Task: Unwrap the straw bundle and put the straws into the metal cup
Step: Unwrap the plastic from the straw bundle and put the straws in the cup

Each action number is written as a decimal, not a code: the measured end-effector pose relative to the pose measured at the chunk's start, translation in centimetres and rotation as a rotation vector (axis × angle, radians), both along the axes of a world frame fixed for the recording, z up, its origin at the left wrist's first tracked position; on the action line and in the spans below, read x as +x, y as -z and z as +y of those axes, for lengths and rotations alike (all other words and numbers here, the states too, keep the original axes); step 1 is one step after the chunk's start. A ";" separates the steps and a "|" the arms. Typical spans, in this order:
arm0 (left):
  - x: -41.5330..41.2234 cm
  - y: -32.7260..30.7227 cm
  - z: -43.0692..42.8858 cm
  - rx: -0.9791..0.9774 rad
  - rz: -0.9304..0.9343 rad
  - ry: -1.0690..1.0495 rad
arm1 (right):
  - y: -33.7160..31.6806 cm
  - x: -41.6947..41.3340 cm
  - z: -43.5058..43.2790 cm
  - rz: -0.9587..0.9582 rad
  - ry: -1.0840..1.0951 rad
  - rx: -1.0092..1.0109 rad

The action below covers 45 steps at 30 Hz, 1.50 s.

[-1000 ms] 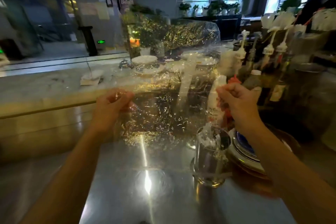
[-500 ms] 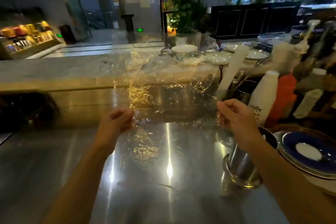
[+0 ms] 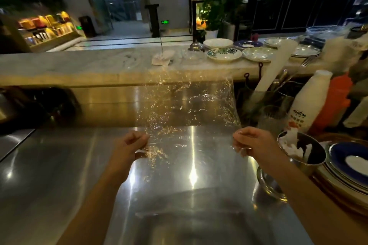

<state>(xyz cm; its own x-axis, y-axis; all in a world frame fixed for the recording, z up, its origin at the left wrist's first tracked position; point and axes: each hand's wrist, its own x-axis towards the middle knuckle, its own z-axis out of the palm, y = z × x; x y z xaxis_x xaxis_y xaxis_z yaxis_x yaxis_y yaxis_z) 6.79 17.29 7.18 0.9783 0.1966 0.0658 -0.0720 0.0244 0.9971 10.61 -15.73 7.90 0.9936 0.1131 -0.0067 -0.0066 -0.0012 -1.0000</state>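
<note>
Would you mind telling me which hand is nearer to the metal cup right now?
The right. The right hand pinches the clear wrapper just left of the metal cup, while the left hand grips the wrapper's opposite edge, much farther away.

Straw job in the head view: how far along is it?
Done, it seems: the metal cup already holds white straws. In hand: the left hand and right hand pinch the empty clear wrapper, spread flat above the steel counter. Left: only getting rid of that wrapper.
</note>
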 end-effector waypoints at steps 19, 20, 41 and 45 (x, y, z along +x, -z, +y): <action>-1.2 3.4 -0.3 -0.013 0.339 0.095 | 3.1 -0.5 -0.4 0.155 0.053 -0.031; -1.3 3.9 -0.6 -0.004 0.367 0.098 | 3.7 -0.5 -0.4 0.180 0.071 -0.048; -2.5 9.8 -3.6 1.137 0.450 -0.080 | 10.9 -1.6 1.5 0.118 0.053 -0.937; -1.4 7.6 -5.4 1.143 0.313 -0.062 | 9.2 -1.7 1.2 0.018 0.108 -0.885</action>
